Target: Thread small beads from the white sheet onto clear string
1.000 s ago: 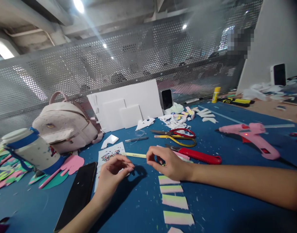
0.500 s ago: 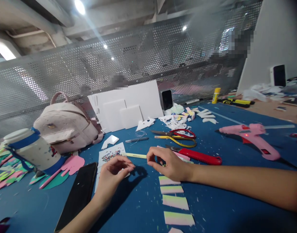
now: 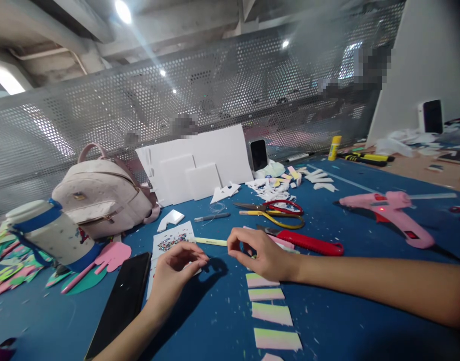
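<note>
My left hand (image 3: 176, 268) hovers by the sheet of small shiny beads (image 3: 174, 242), its thumb and fingertips drawn together in a pinch. Whatever lies between those fingertips is too small to make out. To its right my right hand (image 3: 260, 254) is curled, thumb and forefinger nearly meeting; what they hold, if anything, cannot be made out. Below the right hand lies a column of pale green and pink foam strips (image 3: 271, 313). A cream-coloured stick (image 3: 210, 241) lies between the hands. Beyond it are a slim grey pen (image 3: 212, 217) and a coil of clear thread (image 3: 218, 208).
Scissors (image 3: 278, 213) and a red-handled cutter (image 3: 310, 242) lie past my right hand. A pink glue gun (image 3: 391, 210) rests at right, its light on. A black phone (image 3: 121, 303), a bottle (image 3: 51, 233) and a backpack (image 3: 102, 193) stand left. White boards (image 3: 203, 165) lean behind.
</note>
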A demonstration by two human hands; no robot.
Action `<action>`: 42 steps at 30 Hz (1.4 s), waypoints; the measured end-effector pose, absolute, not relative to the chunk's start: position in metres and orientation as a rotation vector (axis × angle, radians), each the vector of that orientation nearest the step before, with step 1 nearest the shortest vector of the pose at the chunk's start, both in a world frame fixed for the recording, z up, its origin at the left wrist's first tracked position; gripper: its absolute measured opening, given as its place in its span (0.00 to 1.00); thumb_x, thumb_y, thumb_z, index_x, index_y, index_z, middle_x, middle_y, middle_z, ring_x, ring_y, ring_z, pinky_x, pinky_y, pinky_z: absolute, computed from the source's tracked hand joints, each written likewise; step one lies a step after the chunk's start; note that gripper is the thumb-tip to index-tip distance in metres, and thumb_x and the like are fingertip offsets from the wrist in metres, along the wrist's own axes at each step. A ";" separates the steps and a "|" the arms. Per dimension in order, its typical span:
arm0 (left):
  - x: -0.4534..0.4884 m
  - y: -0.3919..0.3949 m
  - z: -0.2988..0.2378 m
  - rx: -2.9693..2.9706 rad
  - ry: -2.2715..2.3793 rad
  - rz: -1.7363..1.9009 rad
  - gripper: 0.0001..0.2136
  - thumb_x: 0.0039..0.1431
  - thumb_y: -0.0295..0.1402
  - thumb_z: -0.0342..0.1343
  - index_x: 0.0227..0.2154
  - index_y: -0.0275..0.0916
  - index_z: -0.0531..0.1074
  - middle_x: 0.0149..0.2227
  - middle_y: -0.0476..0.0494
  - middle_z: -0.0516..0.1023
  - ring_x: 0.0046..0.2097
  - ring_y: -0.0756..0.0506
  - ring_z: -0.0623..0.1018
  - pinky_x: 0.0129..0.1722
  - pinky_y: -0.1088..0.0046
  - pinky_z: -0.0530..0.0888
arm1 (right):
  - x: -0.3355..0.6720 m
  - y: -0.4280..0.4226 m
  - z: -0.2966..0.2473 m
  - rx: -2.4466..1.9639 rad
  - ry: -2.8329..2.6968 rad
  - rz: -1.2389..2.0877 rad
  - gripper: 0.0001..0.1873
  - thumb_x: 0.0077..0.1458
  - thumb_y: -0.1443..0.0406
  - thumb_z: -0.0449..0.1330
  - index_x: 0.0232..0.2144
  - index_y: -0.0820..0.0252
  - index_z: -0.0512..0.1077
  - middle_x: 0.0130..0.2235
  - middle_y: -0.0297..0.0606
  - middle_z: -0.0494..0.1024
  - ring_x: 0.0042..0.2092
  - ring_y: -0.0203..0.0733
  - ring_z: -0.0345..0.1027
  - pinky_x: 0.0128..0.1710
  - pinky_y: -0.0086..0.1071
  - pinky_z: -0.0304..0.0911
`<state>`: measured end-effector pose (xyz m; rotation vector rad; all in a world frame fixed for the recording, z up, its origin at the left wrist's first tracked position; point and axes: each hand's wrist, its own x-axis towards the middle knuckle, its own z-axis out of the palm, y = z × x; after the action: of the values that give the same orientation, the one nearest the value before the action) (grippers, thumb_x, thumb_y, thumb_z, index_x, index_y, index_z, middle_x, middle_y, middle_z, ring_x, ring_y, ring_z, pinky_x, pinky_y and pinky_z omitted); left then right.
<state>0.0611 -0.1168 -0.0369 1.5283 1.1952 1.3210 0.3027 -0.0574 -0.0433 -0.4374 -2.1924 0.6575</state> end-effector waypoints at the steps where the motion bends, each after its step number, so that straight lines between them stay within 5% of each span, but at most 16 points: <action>1: 0.061 -0.117 -0.037 1.533 1.193 1.322 0.03 0.53 0.28 0.67 0.31 0.40 0.79 0.30 0.46 0.84 0.33 0.46 0.82 0.33 0.74 0.78 | 0.303 -0.057 -0.043 -0.439 -2.193 0.654 0.02 0.65 0.69 0.57 0.37 0.60 0.69 0.36 0.36 0.74 0.33 0.36 0.65 0.32 0.29 0.61; 28: 0.076 -0.126 -0.033 1.826 1.263 1.246 0.05 0.55 0.29 0.65 0.27 0.42 0.84 0.30 0.44 0.85 0.34 0.42 0.81 0.38 0.69 0.76 | 0.301 -0.056 -0.049 -0.312 -2.334 0.493 0.03 0.62 0.70 0.57 0.36 0.59 0.69 0.34 0.36 0.75 0.33 0.38 0.66 0.34 0.30 0.58; 42: 0.096 -0.127 -0.038 1.675 1.367 1.198 0.09 0.52 0.32 0.67 0.18 0.39 0.79 0.21 0.46 0.83 0.26 0.45 0.77 0.29 0.73 0.71 | 0.298 -0.053 -0.053 -0.227 -2.361 0.552 0.01 0.63 0.68 0.62 0.38 0.60 0.73 0.34 0.35 0.76 0.34 0.37 0.68 0.34 0.29 0.58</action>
<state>0.0959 -0.1266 -0.0381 1.6755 1.3668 1.1983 0.2980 -0.0526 -0.0526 -0.2271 -2.3614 0.5518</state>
